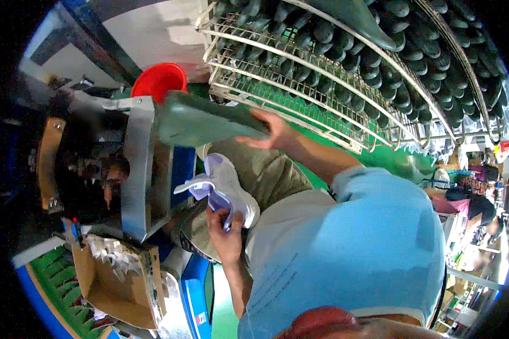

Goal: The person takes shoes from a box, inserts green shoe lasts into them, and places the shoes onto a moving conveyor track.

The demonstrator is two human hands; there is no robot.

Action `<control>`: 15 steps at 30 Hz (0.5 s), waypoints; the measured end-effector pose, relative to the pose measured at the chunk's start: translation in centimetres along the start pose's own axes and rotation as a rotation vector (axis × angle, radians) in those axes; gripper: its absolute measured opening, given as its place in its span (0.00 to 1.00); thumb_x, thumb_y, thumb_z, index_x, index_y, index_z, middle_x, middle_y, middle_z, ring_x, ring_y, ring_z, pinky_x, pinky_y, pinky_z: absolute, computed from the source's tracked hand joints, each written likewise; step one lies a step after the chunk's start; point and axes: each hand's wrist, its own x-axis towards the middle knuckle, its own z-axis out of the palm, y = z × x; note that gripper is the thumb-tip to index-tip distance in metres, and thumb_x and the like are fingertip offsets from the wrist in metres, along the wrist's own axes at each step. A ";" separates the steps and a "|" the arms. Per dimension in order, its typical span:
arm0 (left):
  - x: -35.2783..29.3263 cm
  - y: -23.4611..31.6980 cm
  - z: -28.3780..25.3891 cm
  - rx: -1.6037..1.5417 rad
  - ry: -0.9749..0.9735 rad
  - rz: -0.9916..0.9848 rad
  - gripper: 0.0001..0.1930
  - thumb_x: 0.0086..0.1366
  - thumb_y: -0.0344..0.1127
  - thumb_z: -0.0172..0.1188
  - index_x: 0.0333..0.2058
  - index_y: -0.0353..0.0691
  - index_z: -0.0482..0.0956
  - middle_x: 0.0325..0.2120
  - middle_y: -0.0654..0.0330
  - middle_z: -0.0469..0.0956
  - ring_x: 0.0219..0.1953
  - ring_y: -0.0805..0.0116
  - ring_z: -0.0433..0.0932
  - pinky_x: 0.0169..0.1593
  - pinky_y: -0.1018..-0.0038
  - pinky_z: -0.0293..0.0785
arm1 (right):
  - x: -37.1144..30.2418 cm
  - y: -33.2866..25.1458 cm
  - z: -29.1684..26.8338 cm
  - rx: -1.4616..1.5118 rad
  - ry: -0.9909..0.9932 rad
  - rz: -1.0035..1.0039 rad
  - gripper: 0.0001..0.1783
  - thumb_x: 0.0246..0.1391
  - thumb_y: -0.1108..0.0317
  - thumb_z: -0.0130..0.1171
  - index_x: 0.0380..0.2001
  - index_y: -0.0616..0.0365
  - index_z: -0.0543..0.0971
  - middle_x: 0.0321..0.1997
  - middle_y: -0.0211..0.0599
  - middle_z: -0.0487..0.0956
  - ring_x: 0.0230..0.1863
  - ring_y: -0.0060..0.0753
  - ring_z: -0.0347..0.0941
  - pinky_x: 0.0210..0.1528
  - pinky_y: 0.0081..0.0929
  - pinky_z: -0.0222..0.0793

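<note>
While right hand [272, 133] clasps a green last [192, 125] (arm [321, 158] outstretched), left hand [227, 237] pinching a white shoe [236, 192]

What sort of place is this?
Probably a shoemaking workshop: there are rows of dark foot-shaped forms, a white-and-lavender shoe in the person's left hand, and another dark-green form in the right hand.

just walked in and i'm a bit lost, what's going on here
A person in a light blue shirt holds a smooth, dark green shoe-shaped block in the right hand. The left hand grips a white and lavender shoe over their khaki trousers; the block is outside the shoe. Similar dark blocks fill a white metal rack.
</note>
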 end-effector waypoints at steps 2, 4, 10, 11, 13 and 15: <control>0.5 -0.7 -0.1 0.214 0.003 0.201 0.13 0.57 0.32 0.68 0.36 0.29 0.79 0.63 0.41 0.67 0.61 0.53 0.71 0.61 0.65 0.65 | -4.9 -1.1 -3.0 0.500 0.389 0.428 0.24 0.65 0.50 0.59 0.56 0.52 0.72 0.43 0.54 0.83 0.27 0.37 0.80 0.21 0.24 0.72; 0.7 -0.3 -0.6 0.138 -0.071 0.070 0.14 0.58 0.34 0.68 0.35 0.29 0.79 0.66 0.37 0.64 0.69 0.48 0.62 0.66 0.61 0.59 | -7.9 4.4 -9.6 0.724 0.671 0.450 0.22 0.65 0.49 0.58 0.53 0.51 0.73 0.35 0.52 0.82 0.20 0.31 0.76 0.17 0.20 0.67; 3.5 3.6 0.1 0.341 -0.117 0.128 0.12 0.57 0.33 0.68 0.32 0.27 0.81 0.65 0.39 0.65 0.60 0.51 0.72 0.62 0.68 0.65 | -9.4 9.2 -21.4 1.434 0.269 -0.197 0.33 0.64 0.40 0.46 0.56 0.59 0.73 0.28 0.35 0.76 0.18 0.21 0.67 0.17 0.19 0.64; 4.0 4.2 0.8 0.206 -0.133 0.132 0.10 0.56 0.30 0.67 0.30 0.26 0.81 0.64 0.40 0.68 0.58 0.55 0.74 0.60 0.70 0.66 | -8.2 8.5 -23.3 1.376 0.208 -0.212 0.34 0.64 0.45 0.45 0.60 0.64 0.71 0.25 0.29 0.72 0.18 0.18 0.67 0.19 0.22 0.63; 4.1 6.3 1.1 0.245 -0.134 0.077 0.11 0.55 0.30 0.68 0.34 0.27 0.82 0.64 0.41 0.68 0.60 0.55 0.72 0.63 0.68 0.65 | -4.7 6.1 -27.2 1.541 0.352 -0.143 0.30 0.65 0.46 0.45 0.50 0.65 0.73 0.22 0.29 0.69 0.15 0.19 0.62 0.19 0.23 0.61; 4.7 5.8 -0.4 0.010 -0.139 0.022 0.14 0.53 0.29 0.67 0.36 0.25 0.82 0.63 0.41 0.70 0.59 0.56 0.72 0.63 0.69 0.64 | -1.1 5.4 -30.4 1.474 0.822 -0.168 0.19 0.65 0.50 0.45 0.33 0.57 0.69 0.20 0.30 0.65 0.18 0.25 0.58 0.22 0.26 0.54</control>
